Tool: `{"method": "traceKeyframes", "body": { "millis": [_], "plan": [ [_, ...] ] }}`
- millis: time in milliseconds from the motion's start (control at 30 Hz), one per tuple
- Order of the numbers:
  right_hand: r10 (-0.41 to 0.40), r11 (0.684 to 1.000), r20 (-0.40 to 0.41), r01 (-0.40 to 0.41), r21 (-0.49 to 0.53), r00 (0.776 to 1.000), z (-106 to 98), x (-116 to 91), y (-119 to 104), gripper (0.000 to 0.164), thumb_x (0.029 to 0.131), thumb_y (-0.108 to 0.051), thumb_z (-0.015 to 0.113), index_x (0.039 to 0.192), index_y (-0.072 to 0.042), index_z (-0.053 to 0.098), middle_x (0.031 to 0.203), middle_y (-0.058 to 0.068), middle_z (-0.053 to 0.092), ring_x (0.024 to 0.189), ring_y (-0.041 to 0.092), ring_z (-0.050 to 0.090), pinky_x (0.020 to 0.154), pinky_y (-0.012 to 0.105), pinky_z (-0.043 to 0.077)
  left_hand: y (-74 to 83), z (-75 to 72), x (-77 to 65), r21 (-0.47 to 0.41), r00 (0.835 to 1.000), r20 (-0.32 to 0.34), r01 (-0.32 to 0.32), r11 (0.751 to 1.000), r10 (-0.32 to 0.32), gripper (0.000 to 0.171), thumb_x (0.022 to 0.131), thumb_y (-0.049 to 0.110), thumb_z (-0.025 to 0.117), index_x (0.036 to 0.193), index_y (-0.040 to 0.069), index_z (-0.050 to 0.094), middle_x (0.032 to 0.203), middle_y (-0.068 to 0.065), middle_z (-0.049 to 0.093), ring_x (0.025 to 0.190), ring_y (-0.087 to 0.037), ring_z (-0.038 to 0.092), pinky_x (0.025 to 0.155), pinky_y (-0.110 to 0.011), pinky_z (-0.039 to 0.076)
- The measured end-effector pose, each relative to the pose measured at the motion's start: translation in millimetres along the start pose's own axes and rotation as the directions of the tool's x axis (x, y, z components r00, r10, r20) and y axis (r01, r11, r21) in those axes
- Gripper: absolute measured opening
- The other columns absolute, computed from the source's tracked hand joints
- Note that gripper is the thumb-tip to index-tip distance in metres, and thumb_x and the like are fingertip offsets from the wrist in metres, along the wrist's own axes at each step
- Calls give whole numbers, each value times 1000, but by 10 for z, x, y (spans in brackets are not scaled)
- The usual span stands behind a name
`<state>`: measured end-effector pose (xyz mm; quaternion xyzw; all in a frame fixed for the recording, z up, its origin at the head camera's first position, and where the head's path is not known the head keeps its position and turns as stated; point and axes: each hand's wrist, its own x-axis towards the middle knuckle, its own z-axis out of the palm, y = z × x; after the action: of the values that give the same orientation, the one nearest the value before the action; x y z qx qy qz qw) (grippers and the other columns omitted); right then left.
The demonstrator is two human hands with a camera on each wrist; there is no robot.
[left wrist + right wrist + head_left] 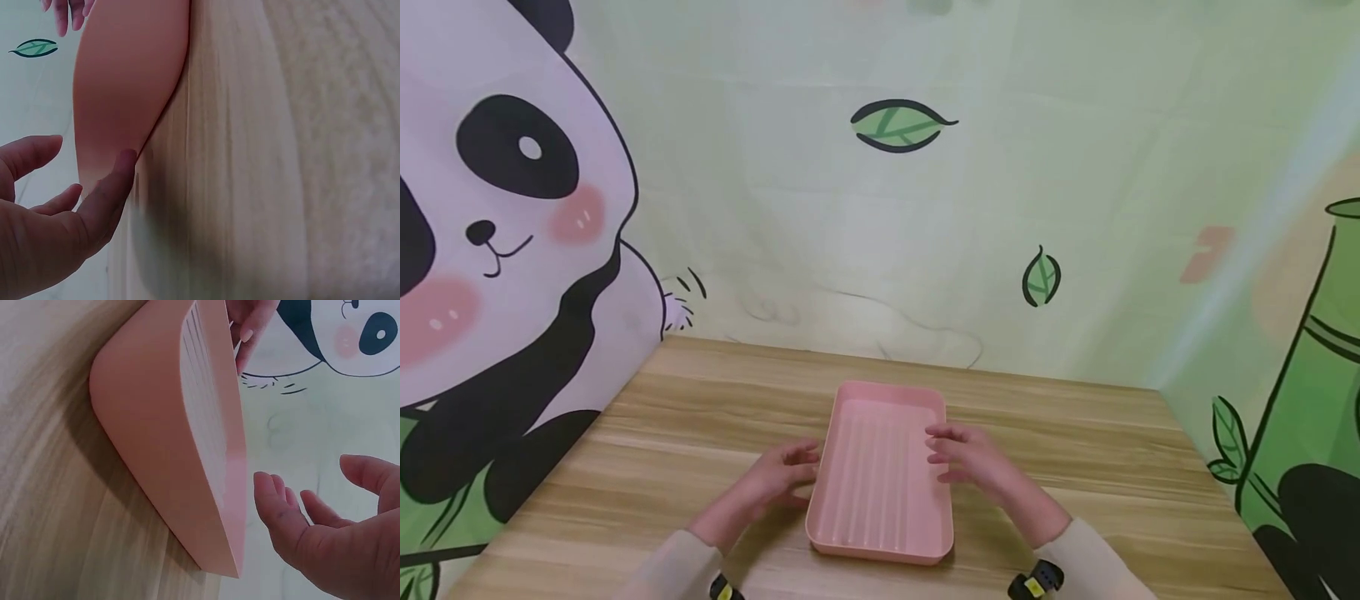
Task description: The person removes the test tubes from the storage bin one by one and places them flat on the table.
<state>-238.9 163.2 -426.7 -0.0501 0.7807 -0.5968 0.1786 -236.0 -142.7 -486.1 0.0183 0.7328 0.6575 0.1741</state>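
A pink rectangular tray point(880, 400) with low walls and a ribbed bottom lies lengthwise on the wooden table; nothing shows inside it. On its left, my left hand point(778, 475) has relaxed fingers close against the long side. In the left wrist view a fingertip of that hand point(69, 231) is right at the tray wall point(134, 75), near the tabletop. My right hand point(973, 458) hovers at the right long rim, fingers loosely spread over it. From the right wrist view this hand point(337, 531) is apart from the tray's side point(150, 431) and holds nothing.
The wooden table point(715, 392) runs back to a pale green printed backdrop point(775, 167). A painted panda point(535, 250) covers the left side, and painted bamboo point(1307, 400) the right. Dark watch-like bands point(1036, 581) sit at both sleeves.
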Motion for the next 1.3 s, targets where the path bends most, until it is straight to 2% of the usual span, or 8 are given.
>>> {"method": "traceKeyframes", "body": {
  "millis": [133,367,633,933,1167,1300],
  "plan": [
    [65,997,28,-66,39,998,13,39,-19,51,106,-18,52,148,10,43,148,33,49,126,41,61,93,44,62,-25,-14,-6,-14,999,38,12,1000,-11,63,95,-4,55,152,-15,31,150,-42,38,117,-33,63,90,-54,61],
    [153,984,82,-160,83,985,31,170,-96,53,107,-18,49,151,9,39,151,31,47,135,44,54,99,44,60,-49,-13,-11,-29,997,72,14,999,-12,69,89,-7,57,153,-12,31,149,-41,40,103,-18,63,82,-43,64],
    [205,971,88,-214,109,975,103,280,-153,51,106,-16,47,149,9,40,152,31,45,139,46,50,101,47,59,-59,7,8,-32,998,55,24,999,-22,68,89,-8,57,152,-12,34,149,-39,42,104,-17,63,81,-44,64],
    [266,957,62,-271,104,962,150,348,-172,42,106,-19,48,139,6,49,147,29,48,135,43,52,101,50,58,-29,35,8,-18,999,22,42,999,-41,65,89,-9,58,151,-10,38,147,-37,47,100,-18,66,75,-40,65],
    [301,944,42,-304,128,953,182,372,-160,33,101,-18,55,127,2,54,125,17,57,122,34,58,99,51,57,-30,31,11,-29,998,23,55,998,-54,65,89,-9,58,151,-9,39,145,-37,49,94,-16,67,69,-35,65],
    [302,941,51,-307,140,952,211,375,-142,41,99,-13,55,135,7,50,129,20,54,123,35,56,103,54,55,-43,24,9,-37,998,24,55,998,-54,65,89,-9,58,151,-9,39,146,-37,49,91,-15,67,66,-31,63]
  ]
}}
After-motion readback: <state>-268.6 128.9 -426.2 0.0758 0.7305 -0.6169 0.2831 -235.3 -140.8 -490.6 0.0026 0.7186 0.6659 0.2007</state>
